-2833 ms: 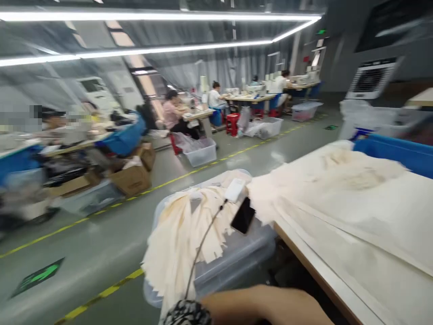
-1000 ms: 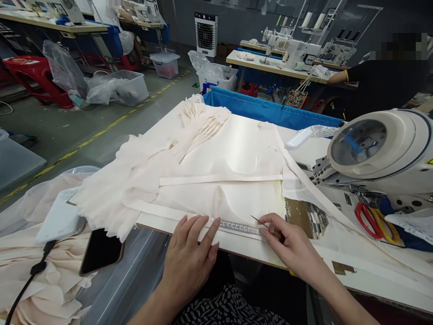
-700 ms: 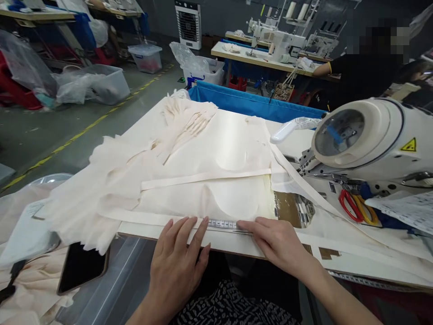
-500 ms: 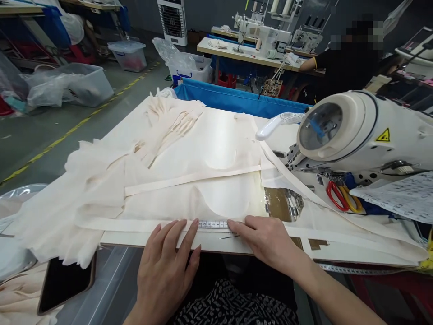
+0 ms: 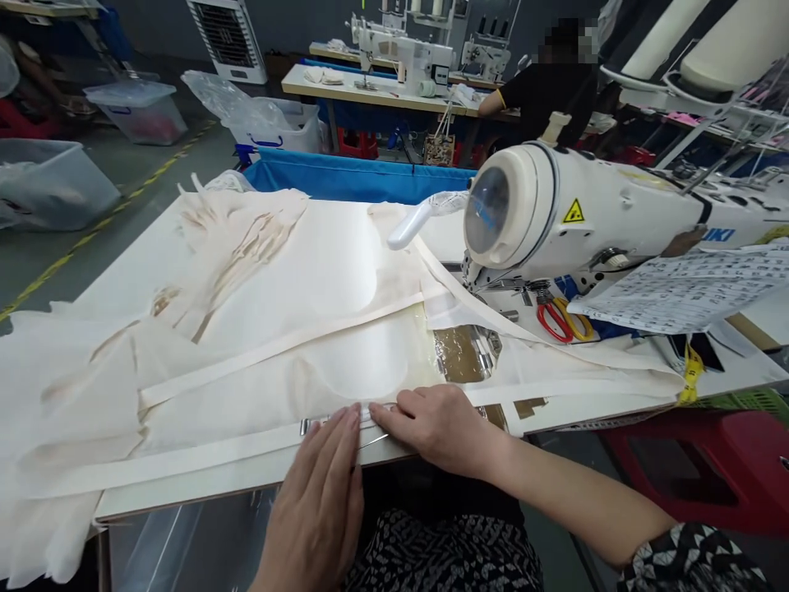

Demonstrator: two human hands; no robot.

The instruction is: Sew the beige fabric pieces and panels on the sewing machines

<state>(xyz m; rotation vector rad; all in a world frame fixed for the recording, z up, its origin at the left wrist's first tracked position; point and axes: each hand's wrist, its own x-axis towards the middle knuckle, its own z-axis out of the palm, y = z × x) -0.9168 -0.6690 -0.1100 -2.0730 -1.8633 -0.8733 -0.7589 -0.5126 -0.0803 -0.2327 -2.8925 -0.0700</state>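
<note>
A long cream cloth piece with a folded band [image 5: 234, 448] lies along the table's front edge. A white tape measure [image 5: 365, 413] runs along this band, its metal end showing just left of my left fingertips. My left hand [image 5: 320, 493] rests flat over the tape and band, fingers straight and side by side. Close to its fingertips, my right hand [image 5: 440, 429] is curled, its fingertips pressing the tape onto the cloth. A thin pointed metal tool [image 5: 375, 441] sticks out from beneath the right hand; its other end is hidden.
A white sewing machine [image 5: 555, 205] stands at the right, with red and yellow-handled scissors [image 5: 564, 321] beside its base. Printed paper [image 5: 690, 288] hangs in front of it. Gathered cream cloth [image 5: 240, 247] lies at the back left. Another person [image 5: 548, 90] sits beyond the blue cloth trough [image 5: 357, 174].
My hands have come closer together, covering most of the tape. The left fingers have drawn together, and the tape's metal end now shows. The view has swung to the right.
</note>
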